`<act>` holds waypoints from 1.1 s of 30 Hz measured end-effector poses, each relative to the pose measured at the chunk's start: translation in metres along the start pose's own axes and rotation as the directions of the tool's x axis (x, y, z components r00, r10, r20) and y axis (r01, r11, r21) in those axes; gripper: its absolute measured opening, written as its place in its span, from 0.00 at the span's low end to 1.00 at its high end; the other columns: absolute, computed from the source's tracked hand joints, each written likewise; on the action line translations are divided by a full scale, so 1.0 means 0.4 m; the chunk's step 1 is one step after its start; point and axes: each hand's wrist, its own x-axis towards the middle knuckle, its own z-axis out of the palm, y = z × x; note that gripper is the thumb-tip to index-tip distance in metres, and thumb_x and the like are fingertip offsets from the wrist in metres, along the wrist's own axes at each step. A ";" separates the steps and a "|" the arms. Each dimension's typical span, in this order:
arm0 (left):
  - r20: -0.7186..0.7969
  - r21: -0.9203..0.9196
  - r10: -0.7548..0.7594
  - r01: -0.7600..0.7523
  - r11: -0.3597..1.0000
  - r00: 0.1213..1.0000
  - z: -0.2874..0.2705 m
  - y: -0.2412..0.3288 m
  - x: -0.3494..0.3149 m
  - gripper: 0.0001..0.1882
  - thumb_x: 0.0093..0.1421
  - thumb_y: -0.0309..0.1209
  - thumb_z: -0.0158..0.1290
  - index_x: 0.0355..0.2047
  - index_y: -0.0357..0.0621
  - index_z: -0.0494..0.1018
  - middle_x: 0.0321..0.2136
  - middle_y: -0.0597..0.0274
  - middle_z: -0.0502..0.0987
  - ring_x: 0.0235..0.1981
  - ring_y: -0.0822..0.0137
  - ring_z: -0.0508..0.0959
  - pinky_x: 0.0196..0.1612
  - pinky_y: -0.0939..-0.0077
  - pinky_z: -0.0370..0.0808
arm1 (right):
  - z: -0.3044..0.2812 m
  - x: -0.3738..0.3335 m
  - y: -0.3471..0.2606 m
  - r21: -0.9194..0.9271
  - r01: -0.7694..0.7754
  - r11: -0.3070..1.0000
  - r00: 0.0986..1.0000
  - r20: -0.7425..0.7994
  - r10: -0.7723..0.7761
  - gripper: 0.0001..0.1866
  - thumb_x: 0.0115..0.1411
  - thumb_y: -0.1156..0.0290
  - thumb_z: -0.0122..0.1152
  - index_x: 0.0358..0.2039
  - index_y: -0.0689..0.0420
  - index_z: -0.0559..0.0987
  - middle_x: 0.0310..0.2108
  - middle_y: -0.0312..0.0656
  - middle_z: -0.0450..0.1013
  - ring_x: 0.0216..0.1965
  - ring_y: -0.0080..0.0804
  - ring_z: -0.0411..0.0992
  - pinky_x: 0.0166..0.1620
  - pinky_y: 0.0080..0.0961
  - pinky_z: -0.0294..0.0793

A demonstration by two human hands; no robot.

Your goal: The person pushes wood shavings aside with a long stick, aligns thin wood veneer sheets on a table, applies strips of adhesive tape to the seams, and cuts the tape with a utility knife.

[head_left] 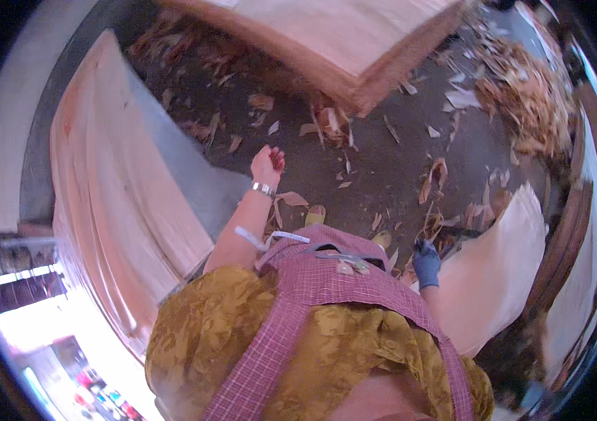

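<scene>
My left hand (267, 165) is bare, with a metal-banded watch (263, 189) on the wrist. It hangs in front of me over the floor, fingers curled in, and nothing shows in it. On my right hand (426, 264) is a blue-grey glove. That hand is low beside my apron, next to the edge of a pale, curved wood veneer sheet (498, 274). Its fingers are small and blurred, so whether they grip the sheet cannot be made out. Large pale veneer sheets (116, 189) with wavy folds stand along my left side.
A thick stack of veneer sheets (340, 42) juts a corner toward me from ahead. Wood scraps litter the dark floor (375, 168), and a heap of shavings (526, 98) lies at the far right. More long sheets (579, 281) line the right edge.
</scene>
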 end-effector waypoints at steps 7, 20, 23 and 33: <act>0.171 0.251 -0.093 0.048 0.967 0.981 0.124 -0.135 -0.066 0.05 0.66 0.31 0.48 0.36 0.43 0.69 0.30 0.63 0.74 0.28 0.71 0.72 0.26 0.78 0.70 | 0.039 -0.100 0.582 0.220 -0.633 0.743 0.737 -0.126 0.665 0.36 0.58 0.49 0.59 0.58 0.63 0.65 0.57 0.60 0.64 0.54 0.58 0.67 0.54 0.44 0.69; 0.370 0.809 -0.447 -0.046 0.586 0.815 0.730 -0.707 -0.311 0.15 0.62 0.27 0.50 0.49 0.43 0.68 0.32 0.61 0.75 0.29 0.69 0.76 0.26 0.80 0.70 | 0.159 -0.077 0.866 0.100 -0.832 0.546 0.532 -0.138 0.835 0.18 0.61 0.61 0.54 0.49 0.53 0.70 0.41 0.45 0.70 0.42 0.44 0.74 0.36 0.42 0.77; 0.306 0.942 -0.668 -0.116 0.314 0.679 0.780 -0.948 -0.372 0.17 0.62 0.32 0.51 0.51 0.43 0.69 0.37 0.60 0.76 0.35 0.67 0.78 0.32 0.74 0.74 | 0.125 -0.100 0.806 0.246 -0.730 0.638 0.590 -0.245 0.769 0.12 0.60 0.60 0.56 0.40 0.52 0.73 0.35 0.45 0.74 0.37 0.46 0.74 0.36 0.42 0.74; 0.132 0.956 -0.932 -0.293 0.029 0.337 0.825 -1.629 -0.733 0.39 0.56 0.51 0.59 0.58 0.38 0.61 0.53 0.54 0.68 0.53 0.62 0.69 0.53 0.65 0.68 | -0.224 -0.252 0.557 0.544 -0.430 0.720 0.751 -0.227 0.620 0.19 0.53 0.57 0.64 0.42 0.54 0.77 0.39 0.46 0.76 0.40 0.45 0.75 0.40 0.36 0.76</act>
